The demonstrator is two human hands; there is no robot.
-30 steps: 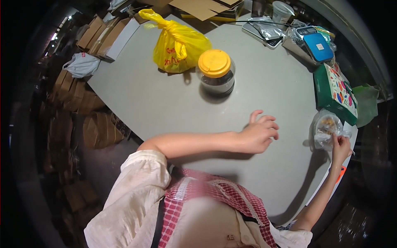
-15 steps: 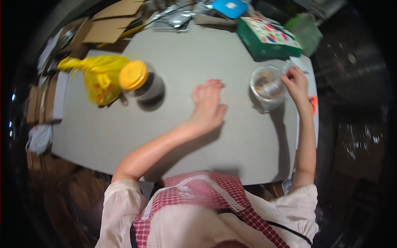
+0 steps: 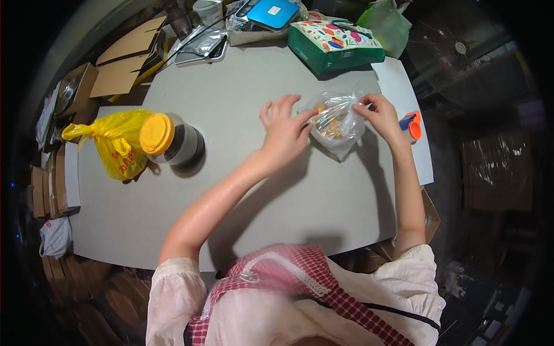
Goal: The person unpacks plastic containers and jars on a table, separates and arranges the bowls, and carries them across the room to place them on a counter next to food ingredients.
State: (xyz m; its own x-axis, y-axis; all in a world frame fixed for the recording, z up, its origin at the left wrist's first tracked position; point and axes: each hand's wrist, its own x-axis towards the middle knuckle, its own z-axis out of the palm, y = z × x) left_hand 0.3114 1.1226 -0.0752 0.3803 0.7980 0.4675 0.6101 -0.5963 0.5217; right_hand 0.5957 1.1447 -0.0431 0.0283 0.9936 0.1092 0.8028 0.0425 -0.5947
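A clear plastic bag (image 3: 337,130) with yellowish-brown pieces inside stands on the grey table (image 3: 248,219), right of the middle. My right hand (image 3: 378,115) pinches the gathered top of this bag between thumb and fingers. At the bag's left side is my left hand (image 3: 285,130), its fingers spread and its thumb at or very near the plastic; it grips nothing. Farther left stands a clear jar (image 3: 182,144) with an orange-yellow lid and dark contents. Beside the jar sits a knotted yellow plastic bag (image 3: 118,150).
At the back are a green patterned gift bag (image 3: 334,49), a blue-topped scale (image 3: 272,12), another scale (image 3: 199,52) under foil and a pale green bag (image 3: 386,29). A blue-and-orange tape dispenser (image 3: 412,127) lies at the right edge. Open cardboard (image 3: 124,63) stands back left.
The view has shifted. My left hand has come up to the clear bag's left side. My right hand still pinches the bag's top, which now looks gathered more tightly.
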